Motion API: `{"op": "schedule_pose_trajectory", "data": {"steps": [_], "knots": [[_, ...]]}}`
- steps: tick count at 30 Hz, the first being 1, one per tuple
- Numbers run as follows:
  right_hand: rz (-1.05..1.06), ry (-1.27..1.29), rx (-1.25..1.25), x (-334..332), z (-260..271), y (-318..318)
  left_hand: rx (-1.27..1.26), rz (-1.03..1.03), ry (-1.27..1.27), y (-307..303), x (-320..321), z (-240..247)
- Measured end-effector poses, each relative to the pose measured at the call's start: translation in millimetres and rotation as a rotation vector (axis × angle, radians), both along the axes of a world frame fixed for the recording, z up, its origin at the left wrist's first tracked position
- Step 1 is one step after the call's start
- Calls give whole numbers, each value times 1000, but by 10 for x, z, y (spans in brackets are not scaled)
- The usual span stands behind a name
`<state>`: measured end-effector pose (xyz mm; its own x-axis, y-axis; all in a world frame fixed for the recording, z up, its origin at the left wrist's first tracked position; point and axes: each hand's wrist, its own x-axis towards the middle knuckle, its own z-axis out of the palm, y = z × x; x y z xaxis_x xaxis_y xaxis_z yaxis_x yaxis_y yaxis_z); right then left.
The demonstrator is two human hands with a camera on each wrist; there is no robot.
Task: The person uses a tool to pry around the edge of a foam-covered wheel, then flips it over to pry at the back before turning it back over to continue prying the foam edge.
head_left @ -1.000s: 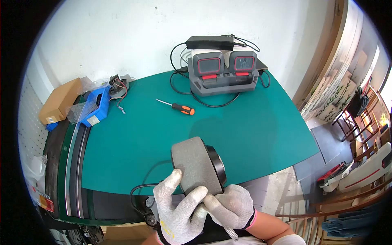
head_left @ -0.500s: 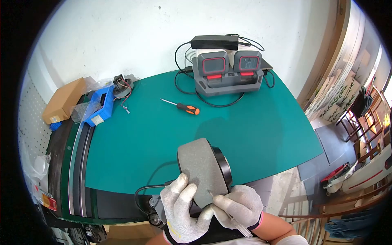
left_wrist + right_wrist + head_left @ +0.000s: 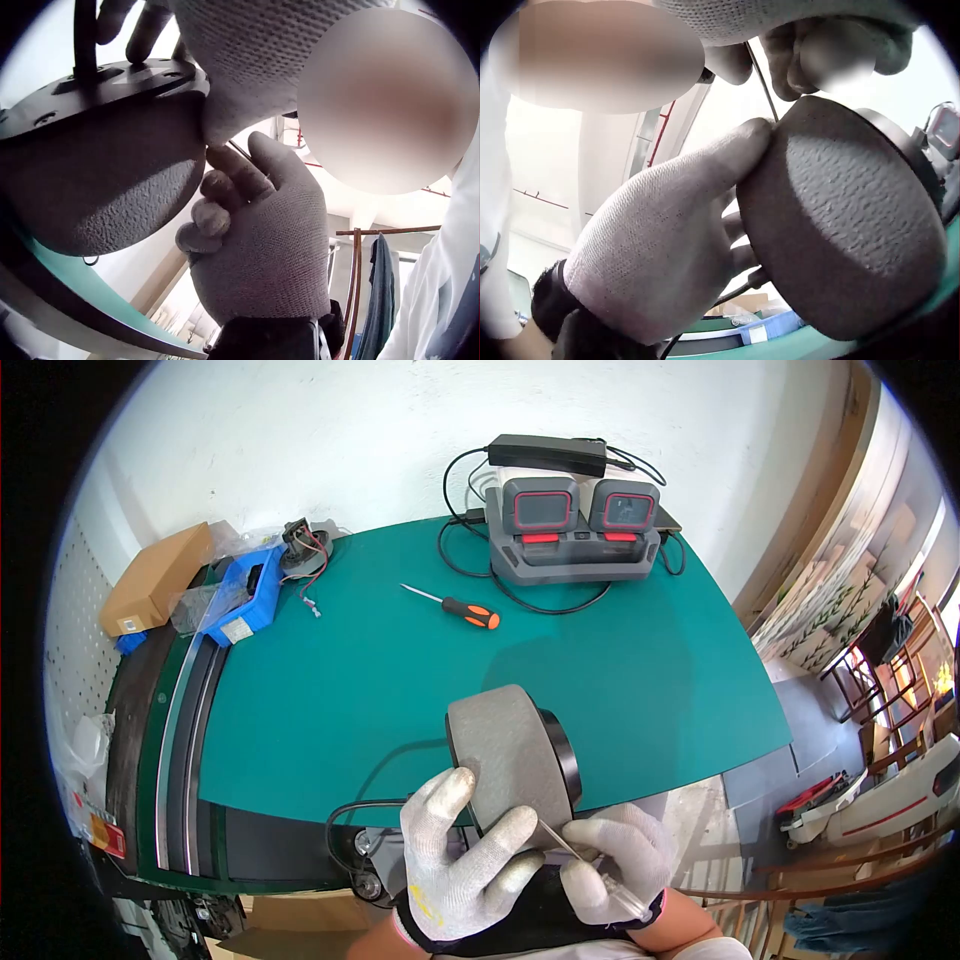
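Note:
A grey, rough-textured housing [image 3: 505, 760] with a black ring on its right side is held over the front edge of the table. The gloved left hand [image 3: 455, 860] grips its near end, thumb along the side and fingers behind, as the right wrist view shows. At the same end, the gloved right hand [image 3: 625, 860] pinches a screwdriver [image 3: 560, 840] with a thin metal shaft and a clear handle. Its shaft [image 3: 763, 82] points at the housing's edge beside the left thumb; the tip is hidden. A black cable [image 3: 365, 805] runs left from behind the housing.
On the green mat lies an orange-black screwdriver [image 3: 470, 612]. Behind it stands a grey dock [image 3: 575, 563] with two red-trimmed blocks, cables and a black adapter [image 3: 547, 454]. A blue bin [image 3: 262, 600], a cardboard box [image 3: 160, 580] and a wired part [image 3: 303, 550] sit at left.
The right hand has shifted slightly right, its fingers have loosened, and more of the screwdriver shaft shows. The left hand keeps its hold on the housing. The head view has shifted slightly.

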<state>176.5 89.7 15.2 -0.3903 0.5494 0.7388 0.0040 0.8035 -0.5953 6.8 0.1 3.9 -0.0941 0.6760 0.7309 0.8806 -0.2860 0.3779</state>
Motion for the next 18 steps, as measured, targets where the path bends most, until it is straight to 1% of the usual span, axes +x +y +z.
{"op": "schedule_pose_trajectory", "data": {"steps": [1,3,5,6,8,10,12,18], "knots": [[-13,-14,-42,15,2,10,14,-25,14,13,-35,-25],[16,-32,-13,19,2,40,28,-49,22,31,-30,-70],[-7,8,20,-28,1,26,-16,136,-125,65,20,-104],[-8,7,22,-49,13,22,-101,135,-42,96,-64,-156],[-58,-5,-17,-85,50,22,-142,145,-6,113,-94,-174],[-55,-11,-29,-100,69,51,-190,157,28,124,-76,-182],[-48,-17,-40,-117,64,51,-228,300,165,144,-26,-187],[-21,-32,18,-115,65,27,-253,326,224,130,-26,-232]]}}
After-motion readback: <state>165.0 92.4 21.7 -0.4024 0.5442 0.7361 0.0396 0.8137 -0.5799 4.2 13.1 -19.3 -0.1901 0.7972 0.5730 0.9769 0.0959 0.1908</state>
